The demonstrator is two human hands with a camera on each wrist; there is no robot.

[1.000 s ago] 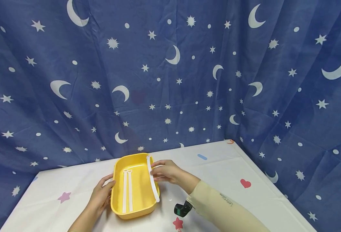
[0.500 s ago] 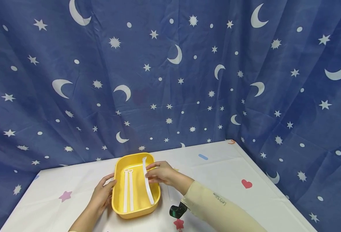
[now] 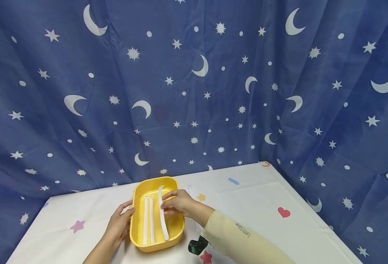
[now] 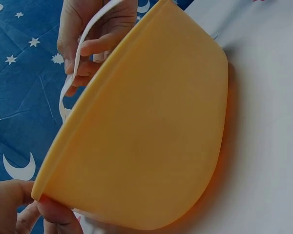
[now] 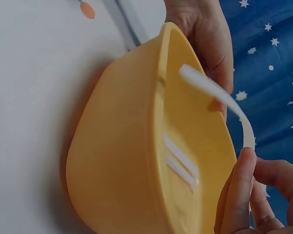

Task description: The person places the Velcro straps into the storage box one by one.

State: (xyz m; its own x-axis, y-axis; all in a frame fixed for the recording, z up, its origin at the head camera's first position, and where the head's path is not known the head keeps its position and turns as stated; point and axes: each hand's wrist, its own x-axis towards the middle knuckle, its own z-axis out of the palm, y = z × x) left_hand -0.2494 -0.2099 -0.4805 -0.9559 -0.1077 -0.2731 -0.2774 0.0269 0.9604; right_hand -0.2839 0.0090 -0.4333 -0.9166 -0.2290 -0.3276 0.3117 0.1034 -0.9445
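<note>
My right hand (image 3: 180, 204) pinches a white hook-and-loop cable tie (image 3: 163, 223) near its middle, over the inside of a yellow plastic tub (image 3: 177, 234). Both ends of the tie hang free and it bows slightly in the right wrist view. Two more white ties (image 3: 145, 223) lie side by side, lengthwise, on the tub's floor, their slotted heads at the far end. My left hand (image 3: 118, 224) grips the tub's left rim, with a fingertip over the edge. In the left wrist view, the tub's outer wall (image 4: 151, 141) hides its contents.
Just right of the tub, another thin white tie (image 3: 190, 188) lies on the white tablecloth (image 3: 240, 209), mostly hidden behind my right hand. Colourful shapes are printed on the cloth. A blue curtain (image 3: 180, 110) with moons and stars hangs behind and to the right.
My right hand has carried the tie leftward, from above the tub's right rim to over its inside, closer to the two lying ties. The left hand keeps its hold on the rim.
</note>
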